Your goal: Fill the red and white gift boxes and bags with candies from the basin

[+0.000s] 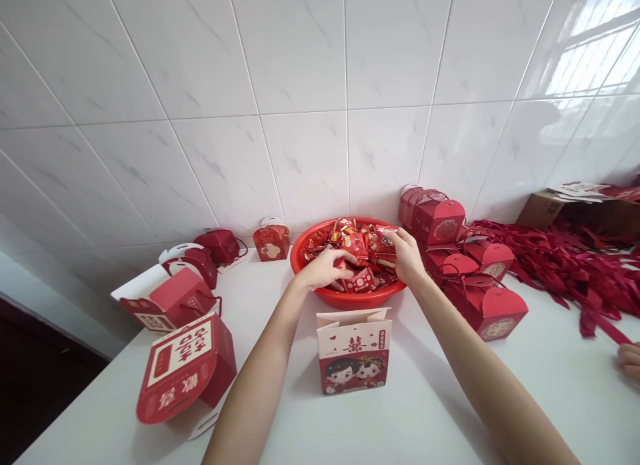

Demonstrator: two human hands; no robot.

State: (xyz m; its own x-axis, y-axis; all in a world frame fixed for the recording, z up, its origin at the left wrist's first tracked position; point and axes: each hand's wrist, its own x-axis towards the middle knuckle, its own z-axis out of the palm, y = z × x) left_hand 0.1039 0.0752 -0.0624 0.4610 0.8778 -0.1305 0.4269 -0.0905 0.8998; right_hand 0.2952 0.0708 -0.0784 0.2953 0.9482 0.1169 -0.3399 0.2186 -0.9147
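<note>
A red plastic basket (350, 299) full of red-wrapped candies (354, 243) stands by the wall. My left hand (324, 268) reaches over its left rim, thumb and fingers bent around a small wrapped candy (342, 265). At the right side of the basket, my right hand (407, 257) pinches a red-and-white candy packet (387, 232); some fingers are hidden behind the hand. Between my forearms, in front of the basket, an upright paper gift box (354, 355) with two cartoon figures has its top open.
Red gift boxes (185, 365) stand on the left, one small box (271, 241) near the wall. More closed boxes (487, 305) cluster right of the basket. Red ribbons (540, 258) spread beside a cardboard box (540, 208). Another person's hand (630, 359) shows at the right edge, by a ribbon.
</note>
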